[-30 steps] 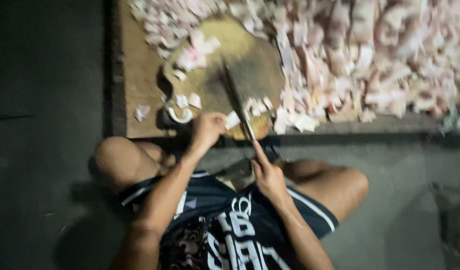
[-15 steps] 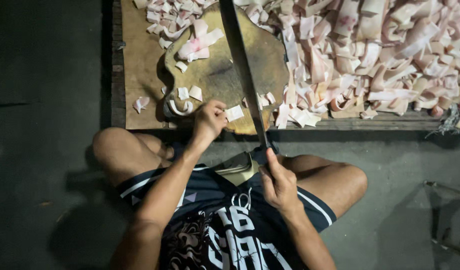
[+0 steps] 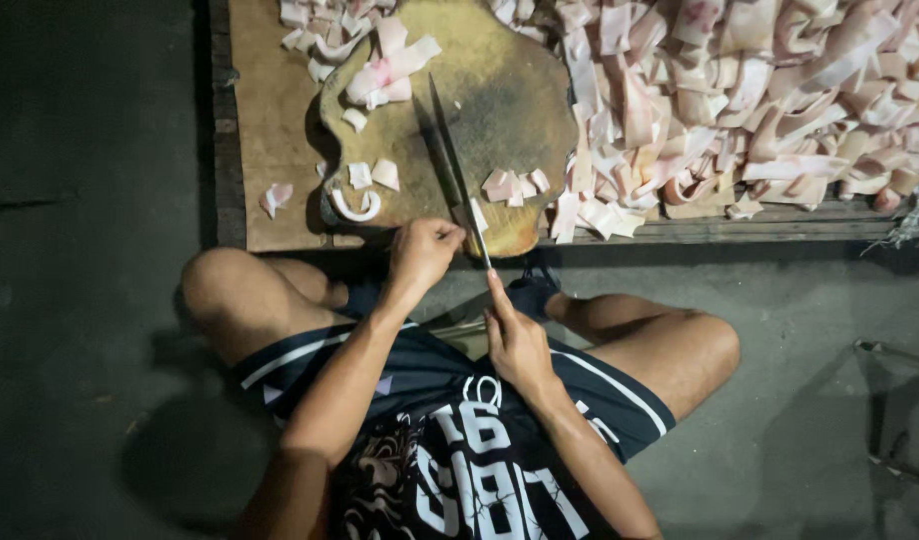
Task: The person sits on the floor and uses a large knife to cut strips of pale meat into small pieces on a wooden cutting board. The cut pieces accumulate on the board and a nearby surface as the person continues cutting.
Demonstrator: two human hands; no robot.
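Head view looks straight down on us as we sit on a dark floor [image 3: 90, 300], knees spread, before a low wooden platform [image 3: 270, 120]. Our left hand [image 3: 422, 252] sits at the 6 o'clock edge of a round, worn chopping block [image 3: 510, 100], fingers curled together and pinching a small pale piece [image 3: 477, 214] against the wood. Our right hand [image 3: 517, 340] is clamped around the handle of a long knife [image 3: 450, 160], index finger stretched along it; the blade runs up toward 12 o'clock across the block, just beside the pinched piece. A few small cut pieces [image 3: 515, 184] lie on the block at 3 o'clock of the blade, and a curved strip with two squares [image 3: 365, 190] lies at 9 o'clock. Longer pink and white strips [image 3: 390, 68] rest at the block's 11 o'clock edge. A large heap of pale pink strips [image 3: 760, 110] covers the platform from 1 to 3 o'clock. We wear dark shorts [image 3: 450, 440] with white stripes and white printed lettering. No packages or signs show.
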